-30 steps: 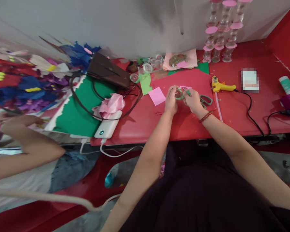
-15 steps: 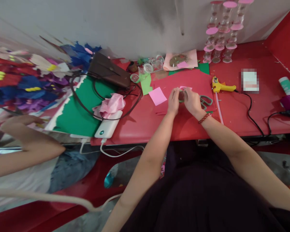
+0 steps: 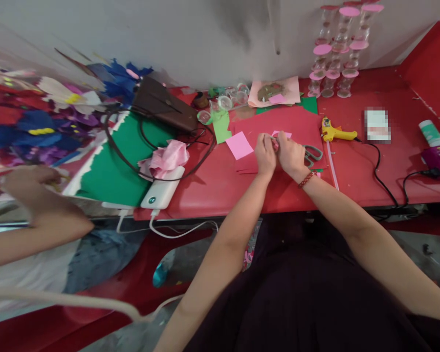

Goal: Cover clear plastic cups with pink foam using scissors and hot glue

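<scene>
Mostly hidden part (image 3: 276,145), right of centre, is pinched by left hand (image 3: 266,154) and right hand (image 3: 292,154) fingers; even pressure advised.

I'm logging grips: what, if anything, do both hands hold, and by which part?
A small thing, mostly hidden, between the left hand and right hand; which part they grip cannot be told.

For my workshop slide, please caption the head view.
Left hand and right hand hold a small, mostly hidden item over red paper, with scissors and a yellow glue gun to the right.
</scene>
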Available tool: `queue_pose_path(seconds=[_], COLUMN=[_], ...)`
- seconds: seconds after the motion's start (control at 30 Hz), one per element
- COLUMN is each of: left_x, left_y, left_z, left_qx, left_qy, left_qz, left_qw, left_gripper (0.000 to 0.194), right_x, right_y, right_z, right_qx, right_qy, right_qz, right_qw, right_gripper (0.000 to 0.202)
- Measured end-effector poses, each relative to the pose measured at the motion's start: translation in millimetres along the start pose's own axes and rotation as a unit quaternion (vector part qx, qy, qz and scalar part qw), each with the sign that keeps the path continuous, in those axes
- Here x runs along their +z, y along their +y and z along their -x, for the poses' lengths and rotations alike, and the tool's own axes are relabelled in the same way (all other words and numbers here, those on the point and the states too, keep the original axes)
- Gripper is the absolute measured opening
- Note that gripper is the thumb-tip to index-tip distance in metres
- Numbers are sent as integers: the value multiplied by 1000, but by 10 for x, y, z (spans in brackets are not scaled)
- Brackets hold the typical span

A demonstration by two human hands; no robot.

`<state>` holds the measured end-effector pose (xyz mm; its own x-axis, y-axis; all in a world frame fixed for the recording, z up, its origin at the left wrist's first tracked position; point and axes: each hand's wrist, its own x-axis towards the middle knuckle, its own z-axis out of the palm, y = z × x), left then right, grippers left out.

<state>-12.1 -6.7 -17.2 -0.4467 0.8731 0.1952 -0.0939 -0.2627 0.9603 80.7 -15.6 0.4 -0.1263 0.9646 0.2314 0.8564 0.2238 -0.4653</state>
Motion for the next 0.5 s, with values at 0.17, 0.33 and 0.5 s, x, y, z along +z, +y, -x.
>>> queue_pose_path(seconds=[0.17, 0.33, 0.5], left_x=[-118, -312, -594], left_y=[-9, 41, 173], left_z=[-230, -534, -787], left_qx=[-96, -151, -172], left_qy=[42, 29, -12], left_qz=[123, 203, 171], left_qw=[987, 967, 970], left_gripper=[39, 31, 32], right_x=[-130, -466, -191], right_y=[-58, -482, -989], right_z=[15, 482, 1305], right_qx=[-15, -104, -313], right_qy=[26, -228, -392], right_qz=[-61, 39, 31], right_qw=[998, 967, 865], right_gripper=[31, 31, 31])
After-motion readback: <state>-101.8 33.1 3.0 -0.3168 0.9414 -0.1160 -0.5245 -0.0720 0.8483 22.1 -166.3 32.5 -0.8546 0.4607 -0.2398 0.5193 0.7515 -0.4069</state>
